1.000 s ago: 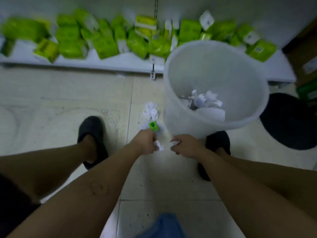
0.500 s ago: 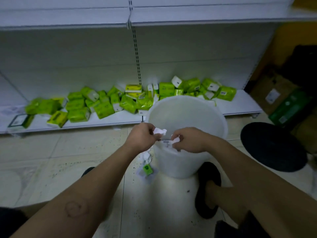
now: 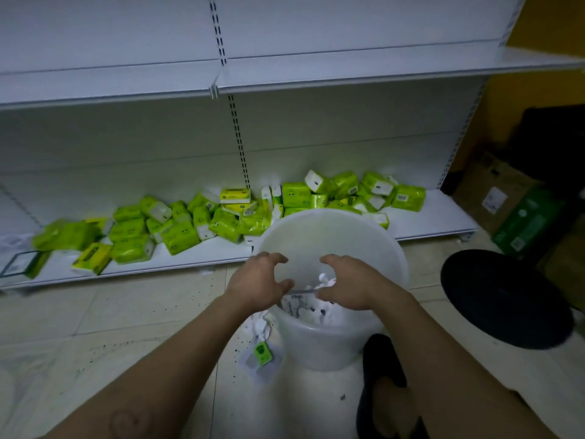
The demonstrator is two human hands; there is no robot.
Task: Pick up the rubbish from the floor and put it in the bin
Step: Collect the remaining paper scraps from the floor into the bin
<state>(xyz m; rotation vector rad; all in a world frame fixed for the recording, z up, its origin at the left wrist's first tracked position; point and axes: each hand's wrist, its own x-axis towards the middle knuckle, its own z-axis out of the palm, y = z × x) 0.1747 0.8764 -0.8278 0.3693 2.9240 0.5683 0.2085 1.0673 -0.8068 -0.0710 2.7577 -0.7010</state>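
Note:
A white translucent bin (image 3: 345,337) stands on the tiled floor in front of me. Crumpled white paper scraps (image 3: 311,307) lie inside it. My left hand (image 3: 258,285) and my right hand (image 3: 346,286) hover over the bin's near rim, fingers spread, holding nothing. On the floor left of the bin lie more white paper scraps (image 3: 261,324) and a small wrapper with a green label (image 3: 262,358).
A white shop shelf (image 3: 190,261) behind the bin holds several green tissue packs (image 3: 180,223). A black round stool (image 3: 506,299) stands to the right, cardboard boxes (image 3: 506,201) beyond it. My black slipper (image 3: 380,369) is next to the bin.
Both hands rose from the floor with white scraps, came over the bin and spread their fingers; the scraps have dropped in. The view tilted up toward the shelf.

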